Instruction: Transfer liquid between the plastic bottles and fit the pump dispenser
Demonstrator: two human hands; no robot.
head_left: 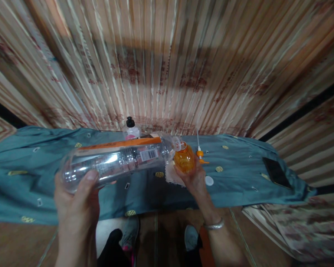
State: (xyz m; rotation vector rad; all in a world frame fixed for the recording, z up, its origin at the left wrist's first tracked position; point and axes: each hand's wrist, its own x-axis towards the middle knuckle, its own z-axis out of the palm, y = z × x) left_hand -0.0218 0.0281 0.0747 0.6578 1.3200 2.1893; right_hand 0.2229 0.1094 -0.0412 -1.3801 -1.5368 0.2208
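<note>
My left hand (82,189) is wrapped round the base of a large clear plastic bottle (114,163), which has an orange-edged label and a barcode. The bottle lies nearly level, its open neck pointing right. That neck meets the top of a small orange bottle (184,159), which my right hand (193,178) grips from below and behind. Whether liquid passes between them I cannot tell. Just right of the orange bottle, an orange and white pump top (199,154) with a long tube lies on the cloth. A white round cap (209,181) rests beside my right wrist.
A teal patterned cloth (144,196) covers the narrow table. Behind the large bottle stands a clear bottle with a black cap (130,128). A pale cloth (172,176) lies under the right hand, and a dark phone (277,172) sits far right. A pleated curtain (161,74) hangs behind.
</note>
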